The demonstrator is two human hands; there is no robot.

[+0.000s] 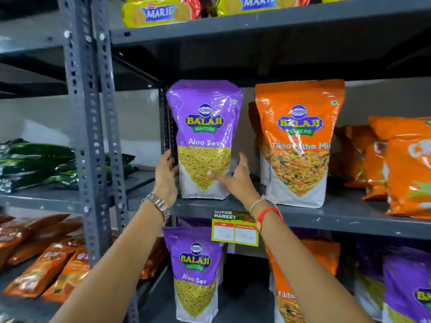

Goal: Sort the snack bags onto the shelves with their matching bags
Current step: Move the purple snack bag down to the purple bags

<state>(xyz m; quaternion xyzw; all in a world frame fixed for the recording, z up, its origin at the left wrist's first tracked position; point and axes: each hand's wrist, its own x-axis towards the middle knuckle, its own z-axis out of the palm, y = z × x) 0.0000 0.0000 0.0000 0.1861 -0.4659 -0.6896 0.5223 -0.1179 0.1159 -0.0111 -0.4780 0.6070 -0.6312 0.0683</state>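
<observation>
A purple Aloo Sev bag (205, 127) stands upright at the left end of the middle shelf (326, 220). My left hand (166, 180) presses against its left side, fingers pointing up. My right hand (235, 180) holds its lower right corner, thumb across the front and fingers behind the edge. An orange Tikha Mitha Mix bag (298, 145) stands just to the right, apart from the purple one. On the shelf below, a second Aloo Sev bag (194, 276) stands upright, with another orange Tikha bag (286, 297) partly hidden behind my right forearm.
Grey metal uprights (93, 136) border the shelf on the left. Orange snack bags (401, 164) lie at the right, purple bags (405, 283) below them. Green packets (35, 164) and orange flat packets (46, 264) fill the left rack. Marie biscuit packs (158, 12) sit above. A price tag (234, 229) hangs on the shelf edge.
</observation>
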